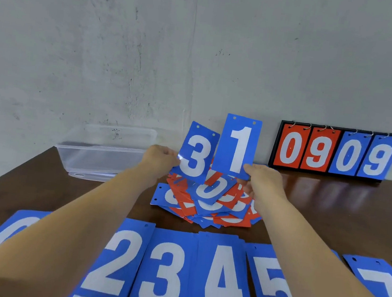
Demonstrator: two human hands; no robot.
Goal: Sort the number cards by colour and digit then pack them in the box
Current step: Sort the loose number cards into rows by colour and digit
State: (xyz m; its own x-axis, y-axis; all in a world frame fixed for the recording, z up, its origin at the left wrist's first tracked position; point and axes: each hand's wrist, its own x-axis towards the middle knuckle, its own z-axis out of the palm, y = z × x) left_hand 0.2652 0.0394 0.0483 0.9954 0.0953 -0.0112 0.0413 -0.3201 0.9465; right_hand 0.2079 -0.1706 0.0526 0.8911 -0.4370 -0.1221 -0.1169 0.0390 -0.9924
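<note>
left hand: my left hand (161, 159) is clamped on the blue 3 card (195, 153), pinching its left edge with the thumb on the front face. The card is off the surface and tipped a bit to the right.
right hand: my right hand (264, 179) pinches the blue 1 card (238, 146) at its lower right corner and holds it pretty much upright. It sits a little higher than the 3, and the two cards look like they overlap at the edge.
pile: the messy pile (226, 217) of mixed red and blue cards is right under both held cards, mid-surface. A blue 0 (212, 189) lies on top.
sorted row: along the near edge I've got blue cards laid face up, side by side. They read 0 (11, 229), 2 (114, 261), 3 (162, 275), 4 (223, 280), 5 (271, 293) and 7 (381, 282). My forearms cover the gaps after the 0 and the 5, so I can't tell what's there. Edges of more blue cards poke in at the far right.
box: the clear plastic box (100, 158) is at the back left of the surface by the wall (129, 41), and from here I see no cards in it. It looks like its lid (87, 176) lies flat under it.
scoreboard: a black flip stand (335, 153) is at the back right against the wall. It shows red 0, red 9, blue 0, blue 9 on rings.
surface: dark brown wood (330, 209), glossy enough to reflect the stand.
</note>
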